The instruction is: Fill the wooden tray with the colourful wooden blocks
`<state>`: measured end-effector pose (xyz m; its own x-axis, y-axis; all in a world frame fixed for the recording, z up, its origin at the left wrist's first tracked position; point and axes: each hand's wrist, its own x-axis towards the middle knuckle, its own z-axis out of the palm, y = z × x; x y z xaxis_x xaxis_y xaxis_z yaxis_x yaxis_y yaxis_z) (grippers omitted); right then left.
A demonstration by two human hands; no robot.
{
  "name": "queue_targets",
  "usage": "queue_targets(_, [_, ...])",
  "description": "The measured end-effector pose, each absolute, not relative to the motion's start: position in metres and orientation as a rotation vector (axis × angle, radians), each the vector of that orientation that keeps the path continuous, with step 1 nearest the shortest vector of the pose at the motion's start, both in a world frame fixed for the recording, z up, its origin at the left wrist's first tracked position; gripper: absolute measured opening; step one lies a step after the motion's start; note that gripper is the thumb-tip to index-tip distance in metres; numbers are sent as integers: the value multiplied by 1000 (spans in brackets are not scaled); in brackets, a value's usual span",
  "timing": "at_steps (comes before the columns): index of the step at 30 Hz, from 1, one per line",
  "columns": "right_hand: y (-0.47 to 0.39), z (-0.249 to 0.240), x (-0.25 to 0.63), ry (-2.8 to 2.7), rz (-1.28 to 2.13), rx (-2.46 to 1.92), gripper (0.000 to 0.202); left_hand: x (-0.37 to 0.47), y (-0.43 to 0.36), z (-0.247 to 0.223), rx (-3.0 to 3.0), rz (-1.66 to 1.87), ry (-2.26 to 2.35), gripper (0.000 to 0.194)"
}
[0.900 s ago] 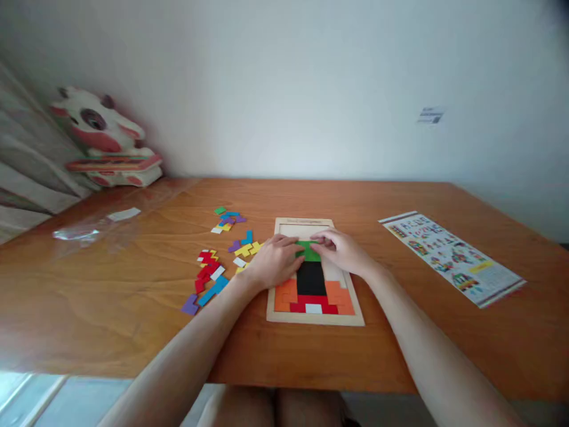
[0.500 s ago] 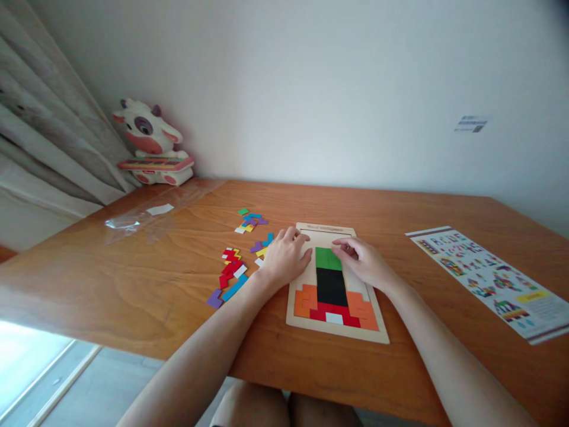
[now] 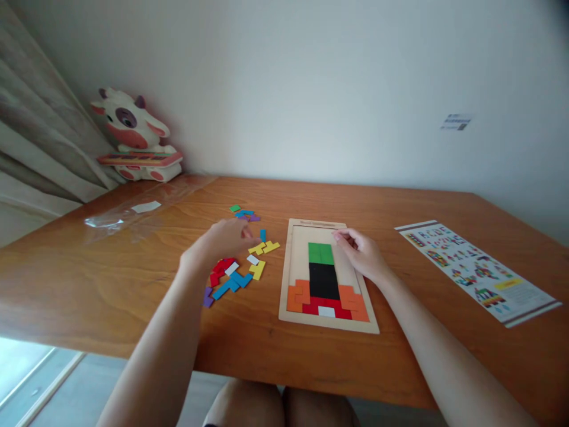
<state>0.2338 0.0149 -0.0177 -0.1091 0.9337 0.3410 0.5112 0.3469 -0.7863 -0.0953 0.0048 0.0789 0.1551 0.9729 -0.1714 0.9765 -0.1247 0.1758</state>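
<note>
The wooden puzzle board (image 3: pixel 284 296) lies in front of me, with a light rim. Inside it are green pieces (image 3: pixel 320 253), black pieces (image 3: pixel 323 281), orange pieces (image 3: pixel 354 301) on both sides, red pieces and a white one (image 3: pixel 326 311) at the bottom. My left hand (image 3: pixel 222 242) hovers over the loose pieces left of the board, fingers apart and nothing visible in them. At the board's upper right edge, my right hand (image 3: pixel 361 252) has its fingers curled and thumb pressed in; whatever they hold, if anything, is hidden.
Loose yellow pieces (image 3: pixel 258 270), blue pieces (image 3: pixel 232 285), red and purple ones lie left of the board. A printed pattern sheet (image 3: pixel 478 267) is at the right. A cow-shaped toy keyboard (image 3: pixel 137 160) and a clear plastic bag (image 3: pixel 128 222) are at the back left.
My left hand has moved left, off the board and over the loose pieces. My right hand has drawn back from the green pieces to the board's right edge. The view has shifted slightly.
</note>
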Motion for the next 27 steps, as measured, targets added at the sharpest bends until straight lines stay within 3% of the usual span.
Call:
queue_targets(4, [16, -17, 233, -1765, 624, -1299, 39, -141, 9, 96, 2155, -329, 1672, 33])
queue_targets(8, [15, -16, 232, -1771, 630, -1315, 39, -169, 17, 99, 2149, -387, 1666, 43])
queue_targets(16, [14, -15, 233, -1780, 602, -1356, 43, -168, 28, 92, 2172, -474, 1511, 42])
queue_targets(23, [14, -13, 232, -1769, 616, -1358, 45, -160, 27, 83, 2211, -382, 1446, 19])
queue_targets(27, [14, -12, 231, -1771, 605, -1338, 44, -154, 22, 87, 2276, -339, 1465, 19])
